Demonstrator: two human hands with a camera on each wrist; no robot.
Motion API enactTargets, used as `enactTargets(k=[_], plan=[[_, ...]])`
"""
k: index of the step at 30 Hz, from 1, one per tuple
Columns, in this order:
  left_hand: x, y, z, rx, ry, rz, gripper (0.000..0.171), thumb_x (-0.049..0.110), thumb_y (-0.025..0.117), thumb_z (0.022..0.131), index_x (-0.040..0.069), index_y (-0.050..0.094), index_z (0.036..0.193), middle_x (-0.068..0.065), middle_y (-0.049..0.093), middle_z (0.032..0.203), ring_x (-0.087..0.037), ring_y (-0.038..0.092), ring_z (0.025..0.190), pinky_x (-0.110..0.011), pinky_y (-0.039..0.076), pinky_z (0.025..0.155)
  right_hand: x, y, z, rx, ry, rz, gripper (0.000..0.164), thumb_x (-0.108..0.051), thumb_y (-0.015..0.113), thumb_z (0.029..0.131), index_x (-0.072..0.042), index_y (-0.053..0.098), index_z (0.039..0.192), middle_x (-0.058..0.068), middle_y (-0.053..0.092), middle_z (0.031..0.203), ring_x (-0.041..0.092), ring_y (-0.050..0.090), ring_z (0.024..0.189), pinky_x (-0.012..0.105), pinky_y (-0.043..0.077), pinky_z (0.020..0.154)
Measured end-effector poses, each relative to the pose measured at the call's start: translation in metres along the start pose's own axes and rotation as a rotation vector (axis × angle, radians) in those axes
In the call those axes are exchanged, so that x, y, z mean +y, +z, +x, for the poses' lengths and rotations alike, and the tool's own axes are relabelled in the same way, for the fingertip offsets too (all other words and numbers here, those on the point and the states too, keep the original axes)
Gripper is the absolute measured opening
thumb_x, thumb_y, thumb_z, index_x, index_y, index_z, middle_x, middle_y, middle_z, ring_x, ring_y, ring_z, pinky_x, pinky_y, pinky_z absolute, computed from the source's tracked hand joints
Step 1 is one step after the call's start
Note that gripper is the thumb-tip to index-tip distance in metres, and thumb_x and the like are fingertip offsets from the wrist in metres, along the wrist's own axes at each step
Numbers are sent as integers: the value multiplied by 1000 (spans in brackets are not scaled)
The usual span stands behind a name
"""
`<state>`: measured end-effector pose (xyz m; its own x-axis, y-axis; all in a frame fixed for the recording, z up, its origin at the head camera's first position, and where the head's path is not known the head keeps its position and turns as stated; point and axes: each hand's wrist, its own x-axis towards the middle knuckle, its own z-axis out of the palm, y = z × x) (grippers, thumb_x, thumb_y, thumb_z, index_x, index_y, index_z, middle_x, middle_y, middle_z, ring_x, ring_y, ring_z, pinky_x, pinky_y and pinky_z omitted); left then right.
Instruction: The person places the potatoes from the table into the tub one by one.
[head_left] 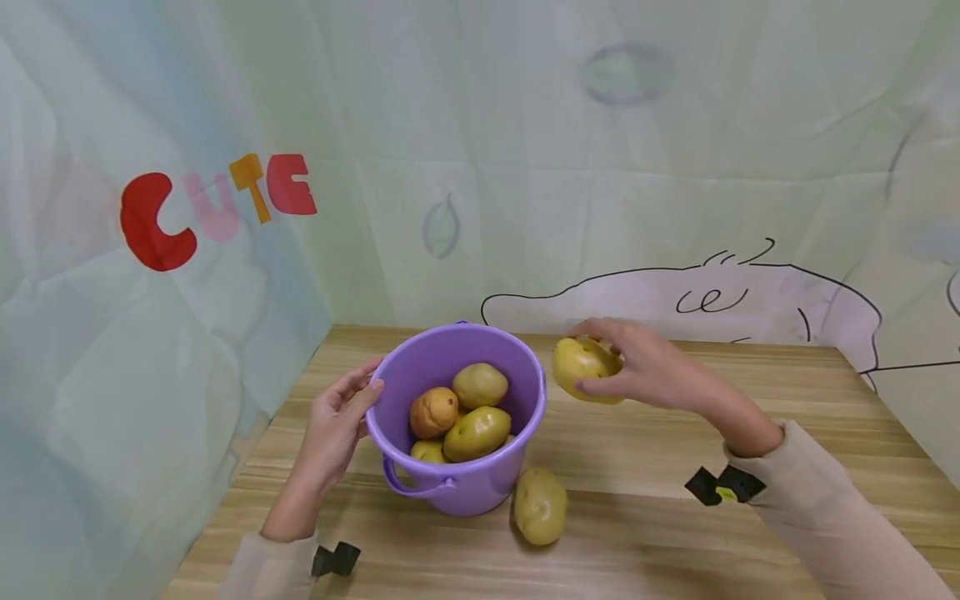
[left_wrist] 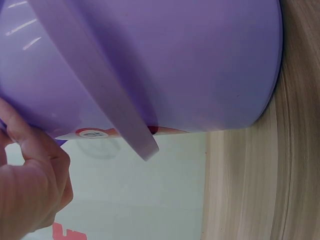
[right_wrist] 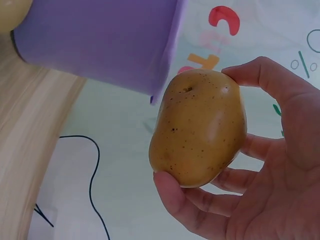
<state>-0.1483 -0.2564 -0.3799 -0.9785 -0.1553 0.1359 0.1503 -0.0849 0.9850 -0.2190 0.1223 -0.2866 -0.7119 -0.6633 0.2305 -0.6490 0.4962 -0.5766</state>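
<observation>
A purple bucket [head_left: 459, 483] stands tilted toward me on the table with several potatoes [head_left: 477, 433] inside. On its left side my left hand [head_left: 335, 425] holds the rim, thumb over the edge and fingers outside. In the left wrist view the bucket's wall and its hanging handle [left_wrist: 95, 80] fill much of the picture. To the right of the bucket, my right hand [head_left: 645, 367] grips a yellow potato [right_wrist: 200, 130] in the air, apart from the rim. Thumb and fingertips clasp its two ends in the right wrist view. Another potato [head_left: 541, 507] lies by the bucket's base.
The wooden table [head_left: 630, 533] reaches back to a pale printed cloth [head_left: 525, 208]. That cloth also rises along the left side, with the letters CUTE [head_left: 159, 221] on it. Dark markers [head_left: 723, 486] sit at both sleeve cuffs.
</observation>
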Motion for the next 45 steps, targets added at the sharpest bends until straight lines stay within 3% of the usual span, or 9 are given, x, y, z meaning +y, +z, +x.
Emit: enactTargets(k=[15,26,32,40,45], plan=[[1,2,0,-2,-11,2,45,14,59,102,-3,48,143,-6,56,106,-11,66,84,-25,62,70,-32,2,15,21,-67,-10,48,-29,79,84,-18,62,128,-2,63,116,16,59,92,33,56,71],[1,2,1,2,-8,-7,45,14,59,102,-3,49,142,-10,56,107,-12,65,85,-26,62,70,-46,23,29,13,-157,15,52,-30,78,83,-13,62,129,3,62,119,16,57,95,31,55,70],[0,2,1,16,-15,-14,45,13,59,102,-3,49,142,-9,56,106,-12,65,84,-26,62,70,-50,31,35,-36,-182,21,50,-31,76,84,-13,63,128,6,61,122,17,57,100,31,56,74],[-1,0,2,18,-6,-30,45,13,59,102,-4,49,142,-7,58,106,-11,65,83,-24,61,67,-57,45,38,-62,-195,-42,52,-34,75,82,-18,61,130,3,59,118,15,55,98,30,54,74],[-1,0,1,16,-7,-31,45,13,59,102,-4,48,143,-6,57,105,-10,65,81,-23,61,67,-60,54,40,-72,-216,-47,54,-33,75,82,-16,60,131,5,59,126,14,57,101,27,55,77]])
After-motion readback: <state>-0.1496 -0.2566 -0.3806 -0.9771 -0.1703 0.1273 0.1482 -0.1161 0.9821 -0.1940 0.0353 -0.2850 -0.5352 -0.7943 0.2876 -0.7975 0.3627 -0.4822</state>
